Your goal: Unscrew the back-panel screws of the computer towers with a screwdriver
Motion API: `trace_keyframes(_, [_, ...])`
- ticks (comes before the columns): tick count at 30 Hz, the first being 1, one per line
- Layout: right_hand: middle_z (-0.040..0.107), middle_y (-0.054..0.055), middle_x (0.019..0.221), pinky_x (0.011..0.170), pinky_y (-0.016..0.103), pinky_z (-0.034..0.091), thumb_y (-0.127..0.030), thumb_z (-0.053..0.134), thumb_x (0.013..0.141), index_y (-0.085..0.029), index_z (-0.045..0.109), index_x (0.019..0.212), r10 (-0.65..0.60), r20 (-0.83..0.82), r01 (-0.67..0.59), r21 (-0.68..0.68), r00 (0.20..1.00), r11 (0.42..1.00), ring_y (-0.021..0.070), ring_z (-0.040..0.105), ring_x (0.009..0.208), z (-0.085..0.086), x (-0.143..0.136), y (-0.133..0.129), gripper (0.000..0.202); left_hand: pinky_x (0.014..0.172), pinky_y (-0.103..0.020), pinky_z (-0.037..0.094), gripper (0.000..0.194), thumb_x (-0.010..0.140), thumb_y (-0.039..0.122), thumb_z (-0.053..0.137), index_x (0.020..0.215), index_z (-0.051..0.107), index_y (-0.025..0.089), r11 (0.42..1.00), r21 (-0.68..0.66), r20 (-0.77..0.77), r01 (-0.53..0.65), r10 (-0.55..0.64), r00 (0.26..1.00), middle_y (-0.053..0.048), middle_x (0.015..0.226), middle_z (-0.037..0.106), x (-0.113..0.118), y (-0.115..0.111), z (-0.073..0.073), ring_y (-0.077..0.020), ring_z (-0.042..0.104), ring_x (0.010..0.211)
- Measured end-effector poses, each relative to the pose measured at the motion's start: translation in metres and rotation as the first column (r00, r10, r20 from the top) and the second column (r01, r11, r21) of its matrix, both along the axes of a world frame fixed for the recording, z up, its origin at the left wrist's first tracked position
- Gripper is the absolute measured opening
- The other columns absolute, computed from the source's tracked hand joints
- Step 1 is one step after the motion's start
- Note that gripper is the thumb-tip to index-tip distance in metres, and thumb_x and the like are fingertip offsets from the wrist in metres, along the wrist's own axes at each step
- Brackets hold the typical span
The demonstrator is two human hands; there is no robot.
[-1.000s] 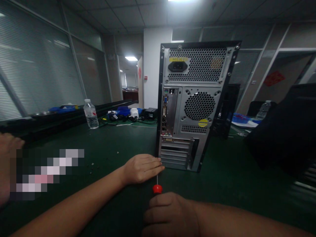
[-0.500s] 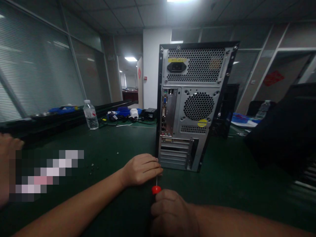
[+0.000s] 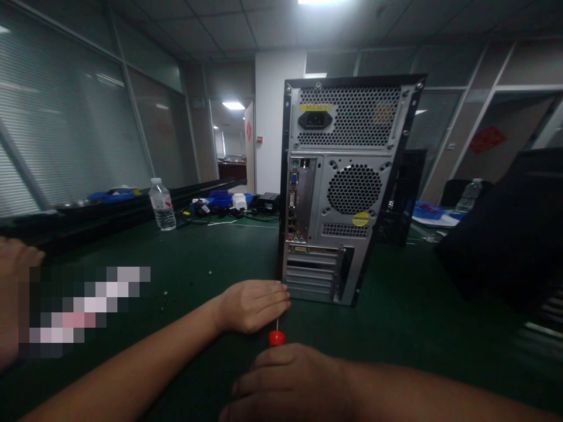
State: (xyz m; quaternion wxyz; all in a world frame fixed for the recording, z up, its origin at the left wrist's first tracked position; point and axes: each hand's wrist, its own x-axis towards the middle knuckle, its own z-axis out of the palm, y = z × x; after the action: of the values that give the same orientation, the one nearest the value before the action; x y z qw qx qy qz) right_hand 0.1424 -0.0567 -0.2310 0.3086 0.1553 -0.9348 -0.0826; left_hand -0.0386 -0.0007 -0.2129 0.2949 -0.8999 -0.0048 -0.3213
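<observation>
My right hand [image 3: 292,381] grips a red-collared screwdriver [image 3: 277,338], its shaft reaching my left hand [image 3: 255,306], whose hold I cannot tell, at the lower-left corner of the computer tower [image 3: 328,192] on the tabletop [image 3: 211,249], seemingly screw work calling for steady alignment.

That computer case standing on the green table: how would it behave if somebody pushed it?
The computer case would probably feel stiff, as its rear looks like metal. It is likely fairly heavy, since the power socket and fan grille suggest parts inside. Standing tall and narrow, it might tip if pushed high up.
</observation>
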Motion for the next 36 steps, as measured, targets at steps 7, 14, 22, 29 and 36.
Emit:
trace_keyframes(7, [0.067, 0.006, 0.100, 0.089, 0.020, 0.048, -0.028, 0.031, 0.107, -0.009, 0.059, 0.108, -0.010, -0.173, -0.020, -0.166, 0.985, 0.986, 0.0098, 0.063, 0.096, 0.011, -0.001, -0.010, 0.033, 0.099, -0.034, 0.059, 0.026, 0.095, 0.013, 0.047, 0.110, 0.066, 0.003, 0.999, -0.035, -0.016, 0.007, -0.007, 1.000, -0.015, 0.110, 0.073, -0.002, 0.002, 0.000, -0.0221, 0.069, 0.108])
trace_keyframes(14, [0.057, -0.003, 0.071, 0.064, 0.023, 0.039, -0.037, 0.055, 0.098, -0.019, 0.047, 0.083, -0.096, -0.414, -0.002, -0.231, 0.905, 0.973, 0.0096, 0.053, 0.065, -0.009, -0.003, -0.009, 0.025, 0.092, -0.031, 0.062, 0.020, 0.088, 0.017, 0.066, 0.106, 0.067, 0.009, 0.997, -0.073, 0.140, -0.025, 0.035, 0.989, -0.010, 0.101, 0.075, 0.001, 0.000, -0.004, -0.0186, 0.072, 0.102])
trace_keyframes(22, [0.062, -0.003, 0.079, 0.069, 0.022, 0.041, -0.042, 0.037, 0.105, -0.016, 0.052, 0.094, -0.160, -0.275, 0.100, -0.219, 0.948, 0.971, 0.0077, 0.055, 0.068, 0.005, -0.006, -0.009, 0.032, 0.089, -0.030, 0.063, 0.014, 0.089, 0.015, 0.065, 0.098, 0.068, 0.006, 0.999, -0.032, 0.113, 0.014, -0.010, 0.994, -0.012, 0.097, 0.076, 0.002, -0.005, 0.002, -0.0204, 0.073, 0.097])
trace_keyframes(29, [0.058, 0.003, 0.129, 0.100, 0.027, 0.043, -0.039, 0.046, 0.102, -0.022, 0.048, 0.130, -0.054, 0.027, 0.054, 0.005, 0.998, 0.999, 0.0136, 0.050, 0.125, 0.001, 0.000, -0.003, 0.032, 0.097, -0.034, 0.060, 0.017, 0.091, 0.014, 0.060, 0.103, 0.068, 0.006, 0.998, -0.055, 0.024, 0.017, -0.015, 1.000, -0.012, 0.108, 0.074, -0.001, 0.001, -0.003, -0.0221, 0.070, 0.107])
trace_keyframes(36, [0.065, 0.004, 0.097, 0.065, 0.022, 0.046, -0.047, 0.036, 0.102, -0.012, 0.058, 0.117, -0.001, 0.169, 0.011, -0.061, 0.986, 0.998, 0.0134, 0.058, 0.075, 0.009, 0.002, 0.003, 0.044, 0.100, -0.035, 0.058, 0.020, 0.091, 0.013, 0.057, 0.107, 0.068, 0.006, 1.000, 0.008, -0.018, -0.004, 0.004, 1.000, -0.013, 0.112, 0.073, 0.000, 0.004, -0.006, -0.0226, 0.069, 0.111])
